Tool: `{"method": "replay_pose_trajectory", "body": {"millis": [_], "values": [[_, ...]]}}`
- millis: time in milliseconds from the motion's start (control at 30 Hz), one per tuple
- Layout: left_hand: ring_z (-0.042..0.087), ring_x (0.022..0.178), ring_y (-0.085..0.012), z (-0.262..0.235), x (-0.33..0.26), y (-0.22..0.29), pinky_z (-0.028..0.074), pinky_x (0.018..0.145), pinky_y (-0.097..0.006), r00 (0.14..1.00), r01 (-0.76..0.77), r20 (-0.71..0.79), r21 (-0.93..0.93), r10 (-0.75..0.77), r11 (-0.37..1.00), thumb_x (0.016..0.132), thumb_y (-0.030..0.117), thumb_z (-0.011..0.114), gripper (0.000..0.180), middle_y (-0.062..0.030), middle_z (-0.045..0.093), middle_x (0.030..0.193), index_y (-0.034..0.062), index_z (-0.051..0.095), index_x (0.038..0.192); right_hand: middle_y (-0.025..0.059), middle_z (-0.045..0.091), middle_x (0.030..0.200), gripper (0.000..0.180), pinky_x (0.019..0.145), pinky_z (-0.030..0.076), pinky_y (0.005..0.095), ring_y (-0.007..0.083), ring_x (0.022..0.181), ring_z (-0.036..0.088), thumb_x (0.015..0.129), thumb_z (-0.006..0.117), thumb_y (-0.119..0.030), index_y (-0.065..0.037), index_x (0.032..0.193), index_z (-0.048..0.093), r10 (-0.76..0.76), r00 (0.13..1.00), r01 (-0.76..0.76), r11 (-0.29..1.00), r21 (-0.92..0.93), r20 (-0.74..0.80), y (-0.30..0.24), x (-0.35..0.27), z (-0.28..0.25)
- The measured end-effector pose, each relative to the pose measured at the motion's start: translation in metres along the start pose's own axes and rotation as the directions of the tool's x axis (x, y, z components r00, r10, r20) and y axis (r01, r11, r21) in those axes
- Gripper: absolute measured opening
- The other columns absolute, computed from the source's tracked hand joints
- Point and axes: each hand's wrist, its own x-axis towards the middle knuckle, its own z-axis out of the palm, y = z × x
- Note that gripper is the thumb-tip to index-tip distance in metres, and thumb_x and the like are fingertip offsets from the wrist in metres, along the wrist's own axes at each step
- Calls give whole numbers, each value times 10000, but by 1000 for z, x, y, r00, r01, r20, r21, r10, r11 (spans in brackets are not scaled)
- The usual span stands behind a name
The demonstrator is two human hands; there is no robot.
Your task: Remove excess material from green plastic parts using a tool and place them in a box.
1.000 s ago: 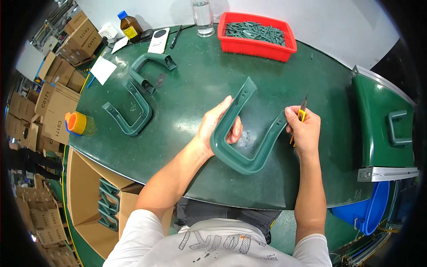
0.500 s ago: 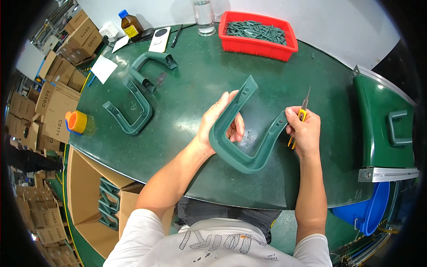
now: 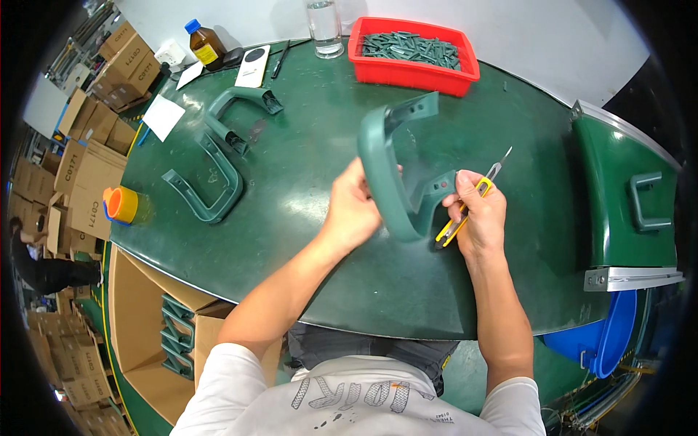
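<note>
A green plastic U-shaped handle is held up over the table, its curved bend toward the left and both ends pointing right. My left hand grips it from the left side, with the fingers partly hidden behind it. My right hand is closed around a yellow utility knife, whose blade points up and to the right. Its thumb and fingertips also touch the handle's lower end, near a small reddish spot. Two similar handles, one nearer and one farther, lie on the table to the left.
A red bin of small green pieces stands at the back, beside a glass. A brown bottle and an orange container are at left. An open carton holds more handles. A green panel stands right, above a blue bucket.
The handle has been turned and raised, so its bend now faces left and its outer side shows. My right hand has shifted slightly left, and the knife has tilted more to the right.
</note>
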Motion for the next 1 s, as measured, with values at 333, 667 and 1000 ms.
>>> {"method": "replay_pose_trajectory", "body": {"millis": [333, 667, 1000], "values": [[576, 1013, -188, -5, 0, -9, 458, 877, -312, 988, -135, 57, -174, 147, 975, 795, 62, 698, 332, -121, 612, 1060, -18, 572, 1092, 57, 582, 666, 227, 415, 362, 197, 102, 511, 545, 823, 665, -70, 39, 990, 559, 71, 974, -62, 997, -49, 214, 2, -16, 17], [591, 987, -212, -4, -5, -1, 496, 836, -330, 976, -107, 192, -9, 107, 994, 742, 34, 738, 371, -151, 621, 1025, -2, 538, 1052, 14, 550, 628, 317, 468, 379, 220, 92, 505, 515, 887, 616, -212, 12, 1099, 545, -44, 979, 122, 907, -404, 199, -10, -20, 22], [594, 909, -175, -21, 8, 4, 496, 778, -285, 982, -180, 39, -96, 185, 979, 768, 112, 735, 399, -130, 605, 1011, 22, 494, 1073, 82, 564, 628, 252, 516, 427, 344, 247, 541, 544, 866, 608, -276, -30, 879, 658, -412, 799, 569, 282, -772, 438, -14, -15, 14]]}}
